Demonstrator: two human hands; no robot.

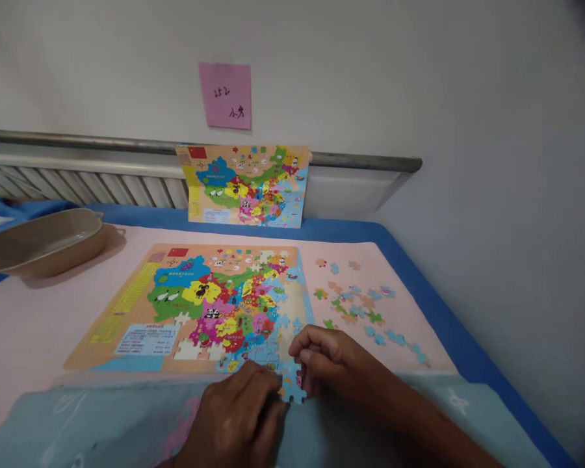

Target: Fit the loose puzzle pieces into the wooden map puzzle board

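A partly assembled map jigsaw puzzle (185,292) lies flat on the pink mat, with bare pale patches along its right side, top right and lower edge. Just below its front edge, my left hand (236,409) and my right hand (331,361) hold a small joined group of light-blue and orange puzzle pieces (292,383) between them. Fingers of my left hand pinch its left side. My right hand's fingers are curled closed at its right side, their tips partly hidden. Several loose puzzle pieces (353,302) are scattered right of the board.
A printed map picture (246,188) leans upright against the rail (365,160) at the back. A brown oval basin (49,244) sits at the far left. A pink note (225,96) is stuck on the wall. Light-blue patterned cloth (112,422) covers the near side.
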